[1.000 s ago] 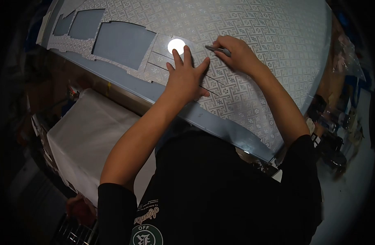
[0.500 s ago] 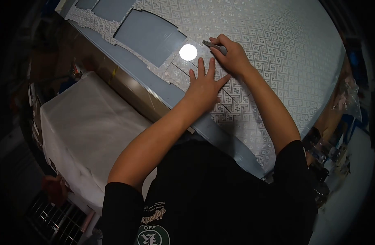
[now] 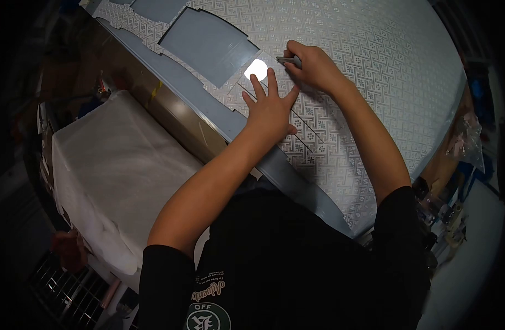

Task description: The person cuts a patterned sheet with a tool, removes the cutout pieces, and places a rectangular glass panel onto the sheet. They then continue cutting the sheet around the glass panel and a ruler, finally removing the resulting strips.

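Note:
Shiny patterned sheet material (image 3: 373, 82) covers the table. On it lies a clear template-like panel (image 3: 236, 80) with thin dark lines, its faint edge crossing a bright light reflection. My left hand (image 3: 268, 113) presses flat there, fingers spread and palm down. Ahead and to the right, my right hand (image 3: 314, 65) grips a slim grey tool (image 3: 288, 60) between thumb and fingers, its tip close to the panel's far corner. Whether this tool is a knife or a marker I cannot make out. Beside the panel, a piece-shaped gap in the sheet bares the grey table surface (image 3: 208, 47).
More grey gaps run along the table's left edge (image 3: 205, 116). Below that edge stands a bulky form under a pale cloth cover (image 3: 126, 148). At the right, a clear plastic bag (image 3: 468, 143) and assorted small items sit past the table.
My left hand has slid slightly forward and its fingers now reach over the light reflection. My right hand and the grey tool stay close to the same corner. The view has shifted a little.

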A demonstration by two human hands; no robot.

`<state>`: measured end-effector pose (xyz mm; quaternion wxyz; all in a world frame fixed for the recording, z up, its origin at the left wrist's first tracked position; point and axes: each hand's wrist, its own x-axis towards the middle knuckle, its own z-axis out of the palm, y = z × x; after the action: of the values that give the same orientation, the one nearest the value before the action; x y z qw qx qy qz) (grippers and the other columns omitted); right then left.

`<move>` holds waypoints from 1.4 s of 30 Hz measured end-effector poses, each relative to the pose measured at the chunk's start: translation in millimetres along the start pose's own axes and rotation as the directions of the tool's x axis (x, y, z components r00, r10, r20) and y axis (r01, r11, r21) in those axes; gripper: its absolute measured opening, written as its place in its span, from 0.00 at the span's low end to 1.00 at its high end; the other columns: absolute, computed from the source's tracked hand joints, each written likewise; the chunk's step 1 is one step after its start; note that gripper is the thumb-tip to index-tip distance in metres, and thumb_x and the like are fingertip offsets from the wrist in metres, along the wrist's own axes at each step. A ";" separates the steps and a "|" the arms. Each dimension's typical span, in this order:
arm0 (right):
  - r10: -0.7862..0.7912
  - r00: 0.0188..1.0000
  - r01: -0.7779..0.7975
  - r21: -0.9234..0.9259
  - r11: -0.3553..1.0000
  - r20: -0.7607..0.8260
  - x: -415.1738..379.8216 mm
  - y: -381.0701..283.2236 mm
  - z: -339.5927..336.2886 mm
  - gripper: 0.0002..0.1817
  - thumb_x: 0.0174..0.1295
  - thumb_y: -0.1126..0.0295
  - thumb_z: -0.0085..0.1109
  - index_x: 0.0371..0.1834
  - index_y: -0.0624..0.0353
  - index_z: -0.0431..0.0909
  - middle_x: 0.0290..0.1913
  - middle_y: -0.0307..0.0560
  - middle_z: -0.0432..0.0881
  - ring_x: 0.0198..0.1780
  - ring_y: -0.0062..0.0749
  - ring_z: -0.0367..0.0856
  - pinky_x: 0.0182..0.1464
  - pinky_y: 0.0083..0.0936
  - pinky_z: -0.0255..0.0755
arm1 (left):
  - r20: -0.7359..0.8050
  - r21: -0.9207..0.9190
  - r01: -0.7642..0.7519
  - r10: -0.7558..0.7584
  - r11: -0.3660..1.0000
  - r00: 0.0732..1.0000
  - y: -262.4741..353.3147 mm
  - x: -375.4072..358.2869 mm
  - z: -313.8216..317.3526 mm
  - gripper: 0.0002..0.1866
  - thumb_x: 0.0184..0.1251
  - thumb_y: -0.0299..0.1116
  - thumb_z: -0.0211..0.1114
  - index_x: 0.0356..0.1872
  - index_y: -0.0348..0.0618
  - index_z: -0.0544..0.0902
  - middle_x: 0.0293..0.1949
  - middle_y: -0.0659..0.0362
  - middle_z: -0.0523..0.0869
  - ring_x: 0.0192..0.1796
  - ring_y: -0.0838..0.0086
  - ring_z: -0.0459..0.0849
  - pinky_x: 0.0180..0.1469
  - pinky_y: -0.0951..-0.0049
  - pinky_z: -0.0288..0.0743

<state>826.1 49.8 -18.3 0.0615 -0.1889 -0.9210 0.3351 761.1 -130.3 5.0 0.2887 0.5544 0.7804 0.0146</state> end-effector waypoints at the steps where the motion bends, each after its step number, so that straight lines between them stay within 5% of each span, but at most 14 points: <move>1: -0.004 1.000 0.004 -0.001 1.000 0.002 2.6 1.3 6.5 0.12 0.66 0.71 0.69 0.47 0.61 0.77 0.44 0.56 0.89 0.46 0.52 0.90 0.46 0.40 0.80 | -0.003 -0.002 0.003 -0.003 1.000 1.000 0.2 0.2 -1.5 0.57 0.47 0.50 0.87 0.81 0.67 0.64 0.83 0.30 0.41 0.79 0.14 0.36 0.67 0.11 0.53; 7: -0.027 0.967 0.068 0.153 0.986 -0.254 29.1 -6.9 45.1 0.11 0.67 0.69 0.69 0.49 0.59 0.80 0.45 0.52 0.90 0.45 0.48 0.89 0.49 0.36 0.80 | 0.020 0.033 0.016 -0.016 0.999 1.000 1.2 -0.9 -2.1 0.56 0.47 0.51 0.86 0.80 0.69 0.65 0.83 0.31 0.42 0.80 0.16 0.37 0.69 0.14 0.53; 9: 0.123 0.892 0.038 0.344 0.938 -0.434 25.4 -31.0 31.8 0.11 0.68 0.68 0.69 0.49 0.59 0.81 0.43 0.49 0.89 0.44 0.39 0.88 0.50 0.31 0.80 | 0.049 0.058 0.019 -0.022 0.998 0.999 0.8 -0.5 -5.1 0.55 0.47 0.51 0.86 0.80 0.69 0.66 0.83 0.32 0.43 0.80 0.17 0.38 0.70 0.15 0.54; 13: 0.146 0.842 0.022 0.302 0.953 -0.520 -33.0 -30.3 -10.5 0.11 0.69 0.68 0.70 0.48 0.60 0.82 0.41 0.44 0.88 0.44 0.27 0.86 0.49 0.27 0.79 | -0.045 0.060 -0.016 0.019 0.998 0.999 -2.5 -3.3 -1.0 0.56 0.46 0.54 0.86 0.80 0.66 0.65 0.83 0.33 0.47 0.80 0.17 0.41 0.69 0.16 0.57; 15: 0.176 0.842 -0.022 0.294 0.955 -0.510 -85.5 -25.5 -25.0 0.10 0.69 0.68 0.70 0.47 0.60 0.82 0.41 0.43 0.88 0.44 0.24 0.86 0.48 0.27 0.79 | -0.058 0.090 -0.004 0.009 0.996 0.998 -3.0 -2.2 -0.8 0.61 0.44 0.58 0.86 0.81 0.56 0.62 0.83 0.34 0.50 0.79 0.17 0.45 0.68 0.18 0.61; 16: 0.215 0.898 -0.105 0.286 0.952 -0.384 -117.4 -24.3 -28.6 0.10 0.68 0.69 0.70 0.47 0.60 0.82 0.41 0.43 0.88 0.44 0.26 0.87 0.48 0.27 0.79 | -0.070 0.152 0.002 0.009 0.988 0.998 -5.2 2.1 5.0 0.66 0.43 0.61 0.86 0.82 0.47 0.58 0.82 0.34 0.51 0.78 0.17 0.49 0.67 0.21 0.66; 18: 0.280 0.926 -0.211 0.268 0.940 -0.252 -166.6 -36.9 -22.1 0.10 0.68 0.70 0.70 0.48 0.60 0.82 0.41 0.44 0.89 0.44 0.27 0.88 0.48 0.27 0.79 | -0.046 0.164 -0.012 0.020 0.986 0.999 -3.5 4.5 2.1 0.67 0.43 0.62 0.86 0.82 0.45 0.57 0.82 0.34 0.52 0.77 0.17 0.50 0.66 0.22 0.68; 20: 0.177 0.979 -0.192 0.166 0.967 0.100 -206.5 -48.7 -5.0 0.10 0.67 0.72 0.70 0.48 0.60 0.82 0.43 0.46 0.89 0.44 0.34 0.90 0.48 0.29 0.81 | -0.044 0.182 -0.027 0.035 0.983 0.998 -0.8 6.5 0.7 0.68 0.42 0.62 0.86 0.82 0.43 0.57 0.81 0.34 0.53 0.77 0.16 0.50 0.66 0.23 0.69; 26: 0.069 0.998 -0.068 0.079 0.995 -0.014 -241.0 -70.8 39.3 0.09 0.66 0.71 0.69 0.46 0.56 0.80 0.38 0.48 0.88 0.39 0.48 0.89 0.40 0.38 0.81 | -0.031 0.207 0.023 -0.017 0.978 0.999 4.3 12.5 1.6 0.64 0.43 0.59 0.88 0.79 0.44 0.59 0.80 0.34 0.52 0.75 0.13 0.51 0.62 0.26 0.76; 36: 0.190 0.978 -0.191 0.011 0.981 0.082 -241.1 -87.6 39.3 0.08 0.68 0.68 0.65 0.45 0.56 0.78 0.36 0.52 0.86 0.38 0.55 0.86 0.38 0.44 0.78 | -0.029 0.217 0.036 -0.031 0.976 0.999 4.9 13.6 2.6 0.66 0.44 0.59 0.87 0.80 0.43 0.57 0.80 0.34 0.52 0.75 0.13 0.51 0.65 0.25 0.74; 38: 0.193 0.976 -0.187 -0.070 0.980 0.099 -241.3 -88.9 40.3 0.12 0.62 0.75 0.69 0.48 0.57 0.79 0.37 0.51 0.86 0.37 0.51 0.87 0.39 0.39 0.80 | -0.027 0.220 0.032 -0.027 0.975 0.999 5.4 13.8 2.5 0.66 0.44 0.59 0.87 0.80 0.42 0.57 0.80 0.34 0.52 0.75 0.13 0.51 0.65 0.25 0.74; 42: 0.236 0.964 -0.222 -0.117 0.968 0.123 -236.7 -97.0 37.6 0.12 0.62 0.75 0.69 0.47 0.58 0.78 0.36 0.53 0.85 0.37 0.53 0.86 0.38 0.40 0.80 | -0.012 0.269 0.022 -0.020 0.963 1.000 5.4 14.6 1.4 0.67 0.45 0.60 0.86 0.81 0.42 0.56 0.80 0.34 0.52 0.74 0.13 0.51 0.64 0.25 0.74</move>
<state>1005.3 -132.9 18.1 -0.0503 -0.2736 -0.9110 0.3044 763.2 -115.9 -0.7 0.2073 0.5802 0.7822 -0.0921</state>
